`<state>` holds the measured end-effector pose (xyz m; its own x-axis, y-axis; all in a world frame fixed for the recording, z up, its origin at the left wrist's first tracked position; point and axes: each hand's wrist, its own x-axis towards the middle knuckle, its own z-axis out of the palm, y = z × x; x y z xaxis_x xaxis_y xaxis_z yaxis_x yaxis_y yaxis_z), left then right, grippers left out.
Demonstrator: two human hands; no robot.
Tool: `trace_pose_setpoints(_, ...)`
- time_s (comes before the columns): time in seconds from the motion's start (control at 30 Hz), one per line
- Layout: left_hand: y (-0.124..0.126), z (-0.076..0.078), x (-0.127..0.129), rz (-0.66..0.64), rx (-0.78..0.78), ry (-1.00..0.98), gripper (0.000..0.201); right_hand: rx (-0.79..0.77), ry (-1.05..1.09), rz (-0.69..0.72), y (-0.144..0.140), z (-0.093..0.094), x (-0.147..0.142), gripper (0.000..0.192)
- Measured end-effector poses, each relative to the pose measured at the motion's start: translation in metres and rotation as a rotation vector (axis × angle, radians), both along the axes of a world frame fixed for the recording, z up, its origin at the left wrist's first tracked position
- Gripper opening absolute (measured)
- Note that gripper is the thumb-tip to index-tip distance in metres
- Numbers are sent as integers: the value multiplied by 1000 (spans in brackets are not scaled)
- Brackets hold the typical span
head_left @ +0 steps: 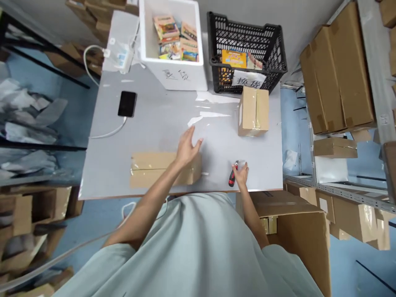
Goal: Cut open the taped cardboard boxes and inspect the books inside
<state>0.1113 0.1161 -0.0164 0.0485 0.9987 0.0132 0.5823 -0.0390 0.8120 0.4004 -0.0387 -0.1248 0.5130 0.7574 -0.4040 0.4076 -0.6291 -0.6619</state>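
My left hand point(186, 149) is open, fingers stretched out and thumb apart, above the right end of a long taped cardboard box point(153, 168). My left forearm crosses over that box and hides part of it. At the table's front edge, my right hand point(241, 174) has its thumb at a red and black utility knife point(232, 178), with the fingers spread to the right of it. The knife appears to lie on the tabletop. Behind my right hand stands a smaller taped cardboard box point(253, 111).
On the grey table point(161, 119) stand a white foam box point(185, 76) and a black plastic crate point(218, 82), both holding colourful packets. A phone point(127, 104) and a white cable lie left. A big open carton point(303, 247) is below right; shelves flank the table.
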Motion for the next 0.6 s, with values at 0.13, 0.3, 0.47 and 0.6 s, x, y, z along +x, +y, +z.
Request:
trace_pose_setpoints(0.13,-36,-3,-96,95,37,151,87,-215,-170,-6,-31,2,-35,95)
trace_pose_setpoints(0.3,-57,-5,-176,97,19,154,89,-196,-252,64,-3,28,-58,85)
trace_pose_setpoints(0.47,-84,-16,-232,9,-57,64,102,-87,-268,200,32,75,-89,49)
trace_pose_setpoints(0.6,-108,-27,-265,-122,-125,-33,123,68,-257,394,51,129,-126,43)
